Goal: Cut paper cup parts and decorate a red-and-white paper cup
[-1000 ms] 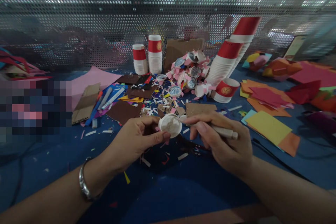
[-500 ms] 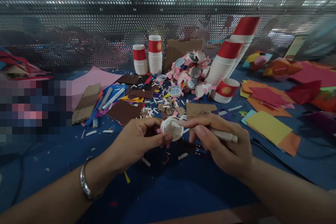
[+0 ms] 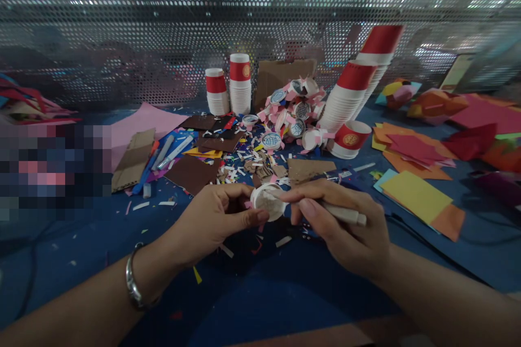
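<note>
My left hand [image 3: 222, 214] pinches a small round white paper cup base [image 3: 268, 203] by its left edge, thumb in front. Pink paper tabs stick out around that base, and its hollow side faces me. A white marker [image 3: 342, 212] is gripped in my right hand [image 3: 345, 227], its tip reaching into the base. Whether the tip touches the surface is hard to tell. Behind my hands lies a pile of similar cup bases [image 3: 301, 111] with pink tabs, some drawn with a blue grid. Dark scissors, mostly hidden, lie below my right hand.
Stacks of red-and-white paper cups [image 3: 348, 95] lean at the back right; shorter stacks [image 3: 240, 87] stand left of the pile. Paper scraps [image 3: 240, 165] litter the middle. Markers [image 3: 165, 152] and cardboard [image 3: 134, 160] lie left, coloured paper sheets [image 3: 417, 198] right. A perforated metal panel [image 3: 163, 38] rises behind.
The marker tip has shifted slightly within the cup base, and my right hand has moved a little. The base tilts slightly differently. My left hand keeps its hold.
</note>
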Tool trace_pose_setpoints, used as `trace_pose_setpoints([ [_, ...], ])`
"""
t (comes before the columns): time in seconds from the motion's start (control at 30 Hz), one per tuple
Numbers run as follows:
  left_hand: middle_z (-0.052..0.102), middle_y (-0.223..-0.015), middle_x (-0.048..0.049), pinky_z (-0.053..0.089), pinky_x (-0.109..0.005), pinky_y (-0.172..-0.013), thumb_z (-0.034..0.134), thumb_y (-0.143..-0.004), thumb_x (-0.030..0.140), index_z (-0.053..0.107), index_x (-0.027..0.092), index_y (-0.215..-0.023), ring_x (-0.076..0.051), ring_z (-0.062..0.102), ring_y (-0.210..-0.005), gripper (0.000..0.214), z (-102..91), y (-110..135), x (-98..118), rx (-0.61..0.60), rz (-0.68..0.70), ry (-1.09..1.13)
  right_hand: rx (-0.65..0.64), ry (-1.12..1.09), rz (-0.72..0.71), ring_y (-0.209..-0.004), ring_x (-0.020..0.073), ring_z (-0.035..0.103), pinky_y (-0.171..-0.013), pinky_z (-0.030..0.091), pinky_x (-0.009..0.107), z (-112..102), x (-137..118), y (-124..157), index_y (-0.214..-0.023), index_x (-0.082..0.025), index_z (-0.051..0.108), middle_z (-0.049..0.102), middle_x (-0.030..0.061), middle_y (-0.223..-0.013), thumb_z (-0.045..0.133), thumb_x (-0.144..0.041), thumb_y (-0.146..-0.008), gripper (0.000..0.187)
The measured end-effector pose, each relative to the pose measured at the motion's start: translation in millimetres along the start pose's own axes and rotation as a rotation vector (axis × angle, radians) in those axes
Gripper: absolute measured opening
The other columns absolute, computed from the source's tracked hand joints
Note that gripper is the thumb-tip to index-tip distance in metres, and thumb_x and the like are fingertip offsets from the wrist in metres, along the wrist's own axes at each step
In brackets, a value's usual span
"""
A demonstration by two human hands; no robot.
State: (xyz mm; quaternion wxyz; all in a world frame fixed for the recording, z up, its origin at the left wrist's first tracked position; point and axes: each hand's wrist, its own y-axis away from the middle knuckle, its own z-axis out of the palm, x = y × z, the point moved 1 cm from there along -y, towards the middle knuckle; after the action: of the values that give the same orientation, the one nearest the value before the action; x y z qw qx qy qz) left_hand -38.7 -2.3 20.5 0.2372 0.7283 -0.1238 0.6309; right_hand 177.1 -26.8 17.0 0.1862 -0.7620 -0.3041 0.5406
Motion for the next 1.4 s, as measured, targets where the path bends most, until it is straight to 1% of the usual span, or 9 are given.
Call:
trace_pose_setpoints([
  [0.17,0.066,-0.074,0.0023,0.044,-0.021,-0.064,0.085,-0.08,0.042,0.073,0.018,-0.078,-0.01,0.059,-0.069,0.027,0.9,0.1,1.9,-0.007,0.007,-0.006,-0.009,0.016,-0.025,-0.044,0.0086,0.051,-0.044,0.042,0.024,0.2,-0.9,0.4,-0.103,-0.015,0.074,0.07,0.0012,-0.066,0.058,-0.015,-0.098,0.018],
  [0.37,0.066,-0.074,0.0018,0.044,-0.022,-0.067,0.083,-0.082,0.044,0.072,0.016,-0.081,-0.01,0.058,-0.07,0.03,0.3,-2.0,-0.9,-0.01,0.009,-0.056,-0.007,0.028,-0.043,-0.046,0.0095,0.055,-0.045,0.042,0.024,0.0,-2.3,-0.2,-0.102,-0.014,0.076,0.071,0.0019,-0.067,0.058,-0.015,-0.097,0.019],
  [0.53,0.069,-0.083,-0.0007,0.045,-0.024,-0.071,0.083,-0.082,0.043,0.073,0.016,-0.09,-0.012,0.06,-0.076,0.03,-4.6,-4.9,-7.9,0.032,0.023,0.0,0.026,0.035,-0.013,-0.045,0.0067,0.051,-0.044,0.04,0.022,-4.1,-1.5,1.6,-0.105,-0.018,0.077,0.068,-0.0012,-0.067,0.057,-0.014,-0.098,0.021],
  [0.67,0.072,-0.089,-0.0021,0.046,-0.026,-0.075,0.085,-0.082,0.04,0.075,0.016,-0.097,-0.013,0.062,-0.081,0.03,-9.1,-4.7,-10.7,0.085,0.048,0.044,0.101,0.018,0.028,-0.048,0.0057,0.053,-0.046,0.041,0.021,-7.4,1.9,3.3,-0.107,-0.021,0.078,0.067,-0.0025,-0.069,0.057,-0.014,-0.099,0.023],
  [0.77,0.074,-0.094,-0.003,0.046,-0.026,-0.076,0.084,-0.083,0.039,0.075,0.017,-0.1,-0.013,0.063,-0.083,0.029,-11.2,-3.8,-10.9,0.082,0.056,0.051,0.114,0.027,0.048,-0.05,0.0063,0.054,-0.047,0.042,0.022,-7.1,4.2,2.8,-0.104,-0.02,0.079,0.066,-0.002,-0.069,0.058,-0.016,-0.1,0.022],
  [0.97,0.073,-0.09,-0.0019,0.045,-0.026,-0.074,0.084,-0.083,0.039,0.076,0.017,-0.098,-0.013,0.062,-0.08,0.028,-10.9,-3.2,-9.3,0.092,0.081,0.021,0.104,0.078,0.047,-0.045,0.007,0.049,-0.043,0.038,0.024,-4.6,6.1,3.4,-0.1,-0.017,0.078,0.066,-0.0016,-0.065,0.058,-0.018,-0.099,0.02],
  [1.07,0.073,-0.09,-0.0021,0.046,-0.026,-0.075,0.084,-0.083,0.039,0.076,0.017,-0.098,-0.013,0.063,-0.082,0.028,-10.0,-3.4,-8.0,0.093,0.091,0.019,0.089,0.101,0.036,-0.044,0.0064,0.05,-0.043,0.038,0.023,-4.7,5.8,4.3,-0.102,-0.019,0.078,0.067,-0.0024,-0.065,0.058,-0.017,-0.099,0.02],
  [1.23,0.071,-0.085,-0.0012,0.046,-0.025,-0.073,0.083,-0.083,0.038,0.074,0.016,-0.091,-0.013,0.062,-0.079,0.025,-9.3,-3.1,-6.5,0.089,0.102,-0.014,0.102,0.102,0.04,-0.044,0.0064,0.05,-0.042,0.038,0.022,-4.6,4.8,5.2,-0.103,-0.019,0.078,0.067,-0.0025,-0.065,0.058,-0.018,-0.099,0.02],
  [1.4,0.072,-0.086,-0.0016,0.047,-0.025,-0.072,0.083,-0.083,0.038,0.075,0.017,-0.092,-0.013,0.061,-0.078,0.025,-9.1,-3.5,-8.2,0.069,0.092,-0.02,0.066,0.119,0.047,-0.043,0.0059,0.049,-0.042,0.037,0.023,-4.0,5.4,4.9,-0.102,-0.019,0.077,0.067,-0.0026,-0.065,0.058,-0.019,-0.1,0.02],
])
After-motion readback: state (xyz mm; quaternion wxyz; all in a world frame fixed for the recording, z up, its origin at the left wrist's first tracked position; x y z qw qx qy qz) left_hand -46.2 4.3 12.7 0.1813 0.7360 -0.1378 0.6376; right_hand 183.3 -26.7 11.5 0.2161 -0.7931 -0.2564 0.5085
